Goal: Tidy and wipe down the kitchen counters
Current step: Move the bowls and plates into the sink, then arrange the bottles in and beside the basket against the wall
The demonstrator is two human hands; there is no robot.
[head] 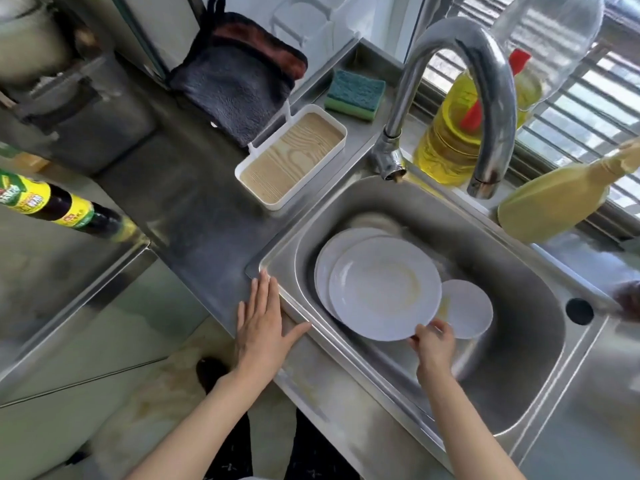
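A steel sink (512,382) holds a stack of white plates. The top plate (384,287) lies over a second one (327,254), and a small white saucer (467,308) sits at their right. My right hand (434,344) pinches the near rim of the top plate. My left hand (261,322) rests flat with straight fingers on the counter at the sink's left rim. A green and blue sponge (356,95) lies on the back ledge, and a dark cloth (235,88) hangs at the wall behind the counter.
A white tray with a wood-grain base (291,157) stands on the dark counter (194,209). The tap (460,98) arches over the sink. Yellow oil bottles (446,140), a clear bottle and a tan bottle (554,202) line the window ledge. A dark sauce bottle (52,206) stands at the left.
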